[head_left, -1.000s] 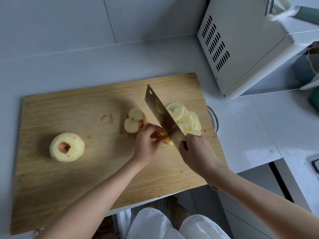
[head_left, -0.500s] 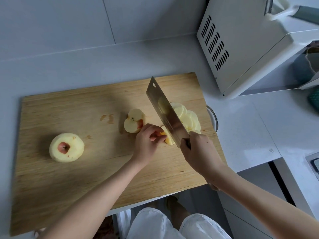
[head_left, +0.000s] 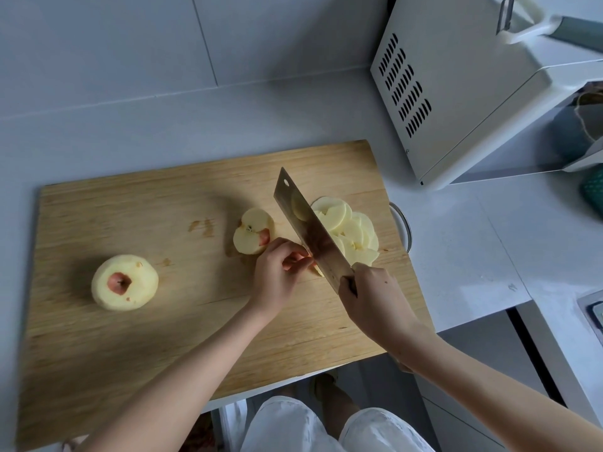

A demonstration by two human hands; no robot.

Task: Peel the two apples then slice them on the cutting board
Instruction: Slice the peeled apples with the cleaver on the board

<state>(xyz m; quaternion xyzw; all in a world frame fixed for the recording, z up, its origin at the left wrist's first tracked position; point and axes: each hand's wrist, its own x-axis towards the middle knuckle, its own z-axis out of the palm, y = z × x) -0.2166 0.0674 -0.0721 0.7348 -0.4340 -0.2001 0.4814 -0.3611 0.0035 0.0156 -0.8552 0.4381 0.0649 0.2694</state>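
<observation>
Past the left hand (head_left: 277,275) and the right hand (head_left: 375,298) stands a pale grey wall (head_left: 98,44) made of big tiles. One thin line (head_left: 205,40) runs up it. The wall meets a white surface (head_left: 456,243) that spreads out to the right of the right hand. Farther back on that side sits a big white box (head_left: 456,76) with rows of dark slots (head_left: 403,86) in its side. Nearer than the right hand the surface ends. White cupboard fronts (head_left: 473,363) show there, with a dark gap (head_left: 533,350) beside them. The light is soft and a bit dim, and the shadows are gentle.
</observation>
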